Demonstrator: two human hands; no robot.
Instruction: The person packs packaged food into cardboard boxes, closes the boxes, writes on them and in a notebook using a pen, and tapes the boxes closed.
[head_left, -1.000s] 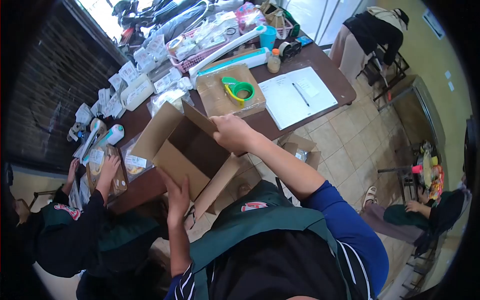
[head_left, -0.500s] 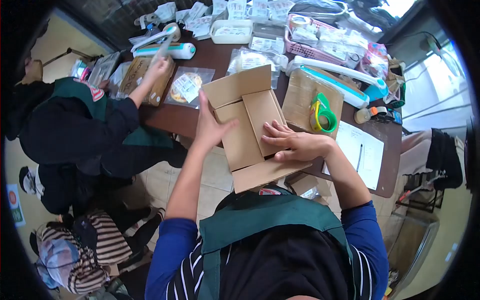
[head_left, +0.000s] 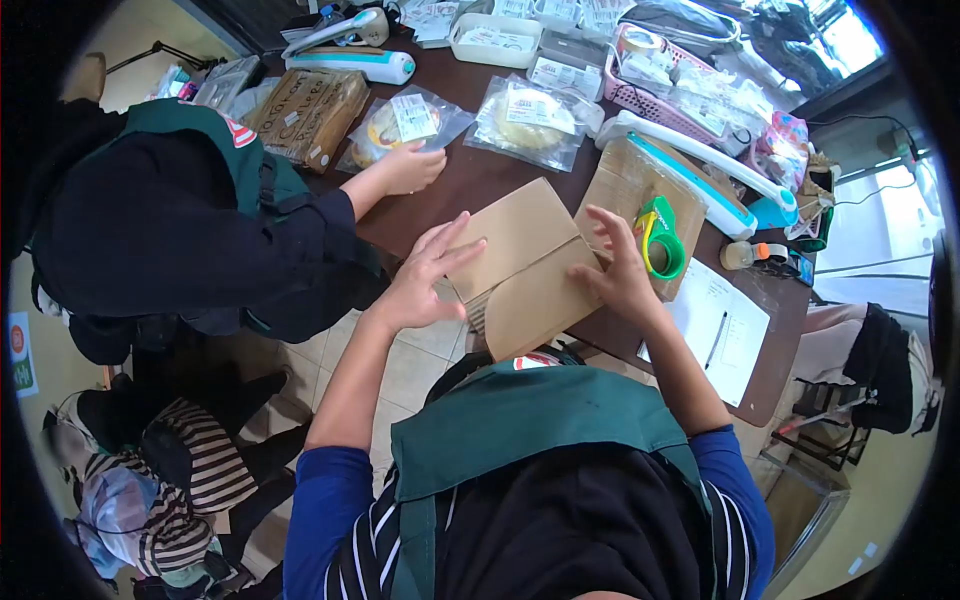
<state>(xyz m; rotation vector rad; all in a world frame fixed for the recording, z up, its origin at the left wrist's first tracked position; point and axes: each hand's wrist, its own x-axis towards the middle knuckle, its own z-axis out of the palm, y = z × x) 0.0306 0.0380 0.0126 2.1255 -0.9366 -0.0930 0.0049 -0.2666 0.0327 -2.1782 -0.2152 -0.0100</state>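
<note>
A small brown cardboard box (head_left: 520,235) stands in front of me at the table's edge. Its two long top flaps are folded inward and meet along a slanting seam. My left hand (head_left: 415,280) is at the box's left side, fingers spread, fingertips over the far flap. On the right, my right hand (head_left: 622,268) is open too, its thumb on the near flap and its fingers raised by the right edge. Just beyond that hand, a green and yellow tape dispenser (head_left: 661,240) lies on a flat cardboard piece (head_left: 610,185).
A co-worker's hand (head_left: 400,168) reaches beside a clear plastic packet (head_left: 395,125). Another packet (head_left: 525,120) lies further right. Beyond are a taped parcel (head_left: 310,115), a white and teal sealer (head_left: 690,185) and a pink basket (head_left: 660,110). Paper and pen (head_left: 716,340) lie at right.
The box's long flaps, previously standing outward, are now folded down over the top. Both my hands have shifted to its sides. The co-worker's hand has moved right, to beside the packet.
</note>
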